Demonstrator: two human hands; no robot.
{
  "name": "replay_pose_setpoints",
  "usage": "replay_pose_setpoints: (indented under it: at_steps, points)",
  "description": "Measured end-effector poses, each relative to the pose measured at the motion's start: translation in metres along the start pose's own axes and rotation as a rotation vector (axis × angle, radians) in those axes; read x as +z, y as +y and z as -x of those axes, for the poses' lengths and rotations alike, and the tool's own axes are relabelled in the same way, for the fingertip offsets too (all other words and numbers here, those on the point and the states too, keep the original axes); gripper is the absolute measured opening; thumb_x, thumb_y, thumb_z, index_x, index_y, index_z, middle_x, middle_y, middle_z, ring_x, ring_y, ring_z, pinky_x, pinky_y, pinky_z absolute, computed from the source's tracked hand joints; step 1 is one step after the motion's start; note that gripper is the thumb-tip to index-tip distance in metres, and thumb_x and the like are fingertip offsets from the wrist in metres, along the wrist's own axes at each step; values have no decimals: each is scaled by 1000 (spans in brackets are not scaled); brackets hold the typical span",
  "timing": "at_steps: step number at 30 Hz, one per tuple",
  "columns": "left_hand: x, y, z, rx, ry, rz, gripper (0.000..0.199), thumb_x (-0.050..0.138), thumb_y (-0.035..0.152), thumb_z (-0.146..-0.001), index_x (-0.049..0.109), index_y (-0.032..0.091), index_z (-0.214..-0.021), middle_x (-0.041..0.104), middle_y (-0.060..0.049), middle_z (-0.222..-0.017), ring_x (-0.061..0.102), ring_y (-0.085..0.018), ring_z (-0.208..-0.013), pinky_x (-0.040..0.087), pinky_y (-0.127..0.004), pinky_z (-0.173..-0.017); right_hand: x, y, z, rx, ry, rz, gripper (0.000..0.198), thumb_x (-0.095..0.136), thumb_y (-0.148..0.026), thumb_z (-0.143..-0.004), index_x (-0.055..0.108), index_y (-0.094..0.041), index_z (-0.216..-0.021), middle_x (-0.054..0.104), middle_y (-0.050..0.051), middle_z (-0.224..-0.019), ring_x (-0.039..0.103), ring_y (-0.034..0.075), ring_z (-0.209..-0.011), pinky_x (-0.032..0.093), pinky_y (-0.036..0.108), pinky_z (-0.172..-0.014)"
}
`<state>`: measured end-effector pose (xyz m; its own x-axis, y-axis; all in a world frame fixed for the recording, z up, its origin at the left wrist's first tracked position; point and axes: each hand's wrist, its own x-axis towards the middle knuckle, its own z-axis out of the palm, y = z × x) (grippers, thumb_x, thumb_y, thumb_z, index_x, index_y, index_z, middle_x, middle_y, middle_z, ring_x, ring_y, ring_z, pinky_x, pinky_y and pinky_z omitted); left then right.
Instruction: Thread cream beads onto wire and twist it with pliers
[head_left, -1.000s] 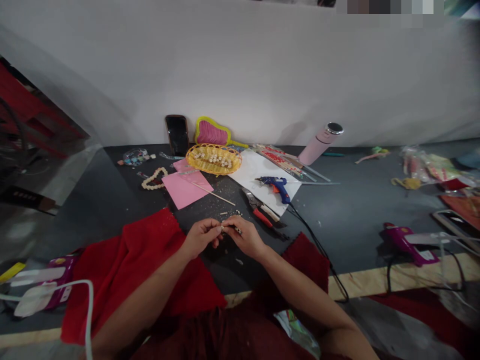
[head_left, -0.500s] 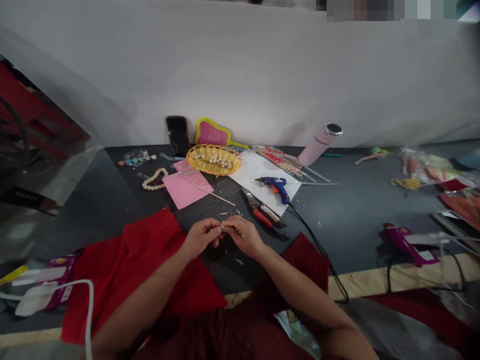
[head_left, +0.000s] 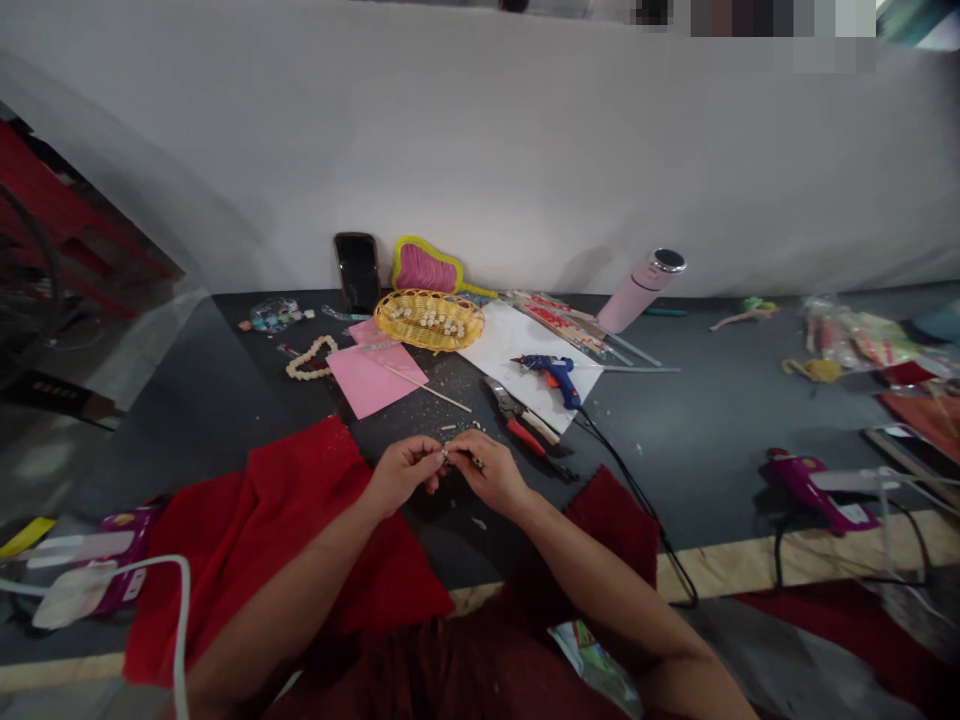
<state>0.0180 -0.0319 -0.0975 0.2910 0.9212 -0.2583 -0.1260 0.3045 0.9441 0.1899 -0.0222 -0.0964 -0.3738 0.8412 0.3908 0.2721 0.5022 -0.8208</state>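
My left hand (head_left: 411, 473) and my right hand (head_left: 487, 468) meet over the dark table near its front, fingertips pinched together. Between them shows a tiny pale piece (head_left: 445, 455), too small to name and mostly hidden by the fingers. Just beyond the hands lie short cut bits of pale stick (head_left: 448, 428) and crumbs. A thin wooden stick (head_left: 431, 390) rests partly on pink paper (head_left: 371, 382). Pliers with red handles (head_left: 525, 435) lie beyond my right hand.
A blue glue gun (head_left: 555, 375) lies on white paper (head_left: 491, 340), its cord running forward. Behind stand a yellow basket (head_left: 427, 335) of pale pieces, a phone (head_left: 358, 272) and a pink flask (head_left: 637, 290). Red cloth (head_left: 285, 520) covers the front left. A purple glue gun (head_left: 817, 485) sits right.
Both hands keep the same pinch in almost the same place. The whole view has shifted very slightly; the things on the table stay put.
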Motion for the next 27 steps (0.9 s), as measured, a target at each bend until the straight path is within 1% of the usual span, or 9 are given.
replay_pose_setpoints:
  at_steps: [6,12,15,18,22,27]
  points:
    - [1,4,1,-6,19,1,26,68,38,-71,61,13,-77,64,-1,-65,52,-7,-44,44,-20,-45,0,-1,-1,-11,-5,-1,12,49,-21,-89,61,-21,-90,63,4,-84,60,15,-80,49,28,-74]
    - [0,3,1,-6,4,-29,27,66,39,-72,59,13,-76,63,0,-63,50,-6,-43,43,-19,-44,0,0,-1,-20,-8,-7,12,50,-22,-89,62,-21,-92,64,5,-85,60,15,-81,49,28,-74]
    - [1,4,1,-16,-9,-7,28,65,39,-72,58,13,-76,63,1,-63,50,-6,-43,43,-18,-43,-1,0,0,-9,-15,-17,13,50,-23,-89,61,-21,-97,64,5,-89,60,16,-84,49,29,-76]
    - [1,6,1,-13,4,-24,27,64,39,-73,58,13,-76,63,0,-63,50,-6,-43,43,-19,-44,-3,-2,-1,28,-14,-32,14,49,-23,-89,60,-22,-98,64,4,-90,60,15,-85,48,29,-78]
    - [1,7,2,54,38,-168,23,61,37,-76,58,14,-75,62,1,-62,51,-6,-44,42,-18,-46,-4,-2,-2,75,6,-41,14,49,-23,-89,61,-21,-94,64,4,-88,59,15,-83,47,28,-76]
    - [0,5,3,107,62,-397,19,58,33,-78,60,14,-76,59,3,-61,55,-7,-48,41,-17,-48,-4,-3,-3,92,-30,-6,14,49,-26,-89,62,-21,-90,64,3,-83,59,15,-78,45,28,-74]
